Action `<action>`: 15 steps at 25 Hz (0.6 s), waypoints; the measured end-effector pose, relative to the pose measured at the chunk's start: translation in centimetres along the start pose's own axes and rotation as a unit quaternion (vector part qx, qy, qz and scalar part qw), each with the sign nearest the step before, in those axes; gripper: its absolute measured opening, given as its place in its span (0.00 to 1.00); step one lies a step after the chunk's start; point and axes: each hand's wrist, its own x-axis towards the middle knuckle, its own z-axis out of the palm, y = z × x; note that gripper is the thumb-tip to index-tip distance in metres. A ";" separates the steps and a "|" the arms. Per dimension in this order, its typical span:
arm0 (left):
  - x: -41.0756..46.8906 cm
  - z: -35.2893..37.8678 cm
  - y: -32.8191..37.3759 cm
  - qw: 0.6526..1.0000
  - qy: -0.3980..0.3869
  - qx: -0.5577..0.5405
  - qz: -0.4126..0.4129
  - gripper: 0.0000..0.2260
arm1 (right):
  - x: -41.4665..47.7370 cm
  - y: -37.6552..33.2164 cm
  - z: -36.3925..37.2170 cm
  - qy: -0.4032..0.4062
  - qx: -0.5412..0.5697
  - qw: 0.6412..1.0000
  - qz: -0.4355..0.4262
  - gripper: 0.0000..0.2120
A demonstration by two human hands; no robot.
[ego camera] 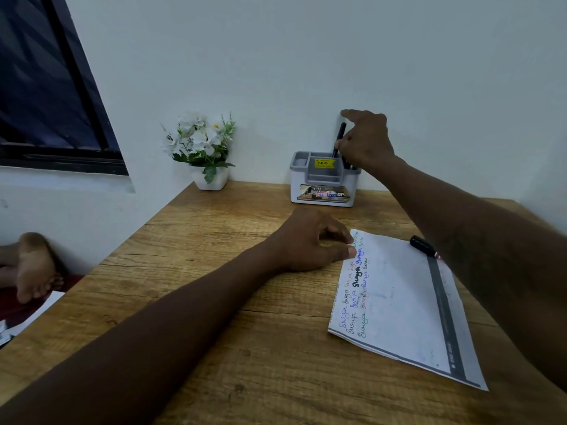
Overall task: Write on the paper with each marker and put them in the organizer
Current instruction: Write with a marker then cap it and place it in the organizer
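Observation:
A white sheet of paper (402, 305) lies on the wooden desk, with handwritten words in several colours along its left edge. My left hand (310, 240) rests on the desk with its fingertips pressing the paper's top left corner. At the back stands a grey and white organizer (322, 179) against the wall. My right hand (365, 139) is above the organizer's right compartment, fingers closed around a black marker (340, 138) that stands upright with its lower end inside. Another black marker (425, 246) lies at the paper's top right, partly hidden by my right forearm.
A white pot of artificial white flowers (205, 148) stands at the back left of the desk (214, 286). A dark window (46, 87) is at the left. A person's bare foot (33, 268) shows beyond the desk's left edge, with papers (27, 317) below it.

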 end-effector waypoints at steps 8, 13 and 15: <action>-0.1 0.1 0.0 1.000 0.006 0.008 0.005 0.12 | -4.0 0.0 -4.2 0.062 0.028 0.996 -0.060 0.06; -0.2 0.2 0.4 0.999 0.028 0.030 0.012 0.11 | -9.4 2.7 -8.0 0.004 0.044 0.999 -0.025 0.03; -0.3 0.2 0.5 0.999 0.029 0.042 0.016 0.10 | -11.1 4.1 -9.7 -0.018 0.021 1.000 -0.006 0.03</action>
